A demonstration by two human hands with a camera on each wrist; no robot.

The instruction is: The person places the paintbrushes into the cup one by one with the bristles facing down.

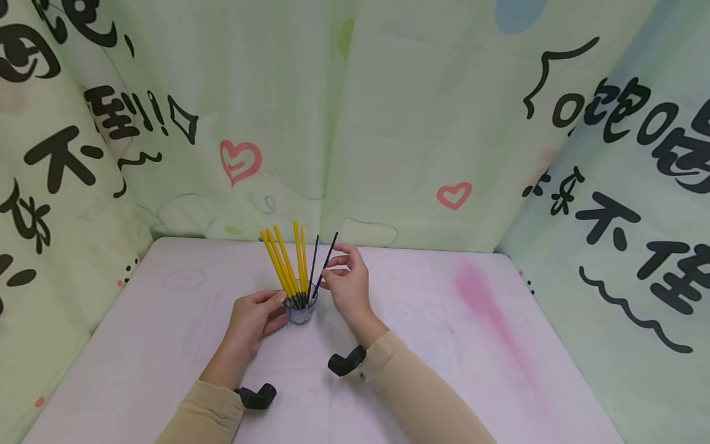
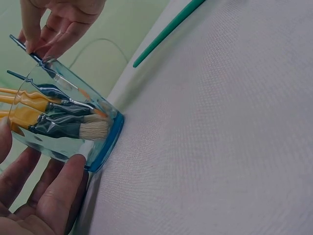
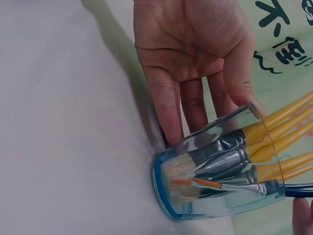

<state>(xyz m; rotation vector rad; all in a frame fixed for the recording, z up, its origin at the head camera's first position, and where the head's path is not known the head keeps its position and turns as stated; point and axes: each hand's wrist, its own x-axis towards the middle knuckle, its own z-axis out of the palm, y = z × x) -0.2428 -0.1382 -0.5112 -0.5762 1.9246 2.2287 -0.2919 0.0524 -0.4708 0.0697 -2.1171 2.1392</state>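
A clear plastic cup (image 1: 300,316) with a blue base stands on the table, holding several paintbrushes bristle-end down. The left hand (image 1: 252,316) holds the cup's left side, thumb near the rim and fingers lower on the wall, as the right wrist view shows. Over the cup's right side, the right hand (image 1: 349,287) pinches a thin dark-handled paintbrush (image 1: 330,259), whose orange-tipped end is still inside the cup. Beside it leans another dark paintbrush (image 1: 313,262). Yellow-handled paintbrushes (image 1: 281,259) with pale bristles (image 2: 94,130) fill the rest of the cup.
The table (image 1: 444,345) has a pale pinkish cover with a pink streak at the right. Patterned curtains (image 1: 388,123) enclose the back and sides. A tapered green stick (image 2: 168,32) shows in the left wrist view. Each wrist wears a black camera (image 1: 257,396).
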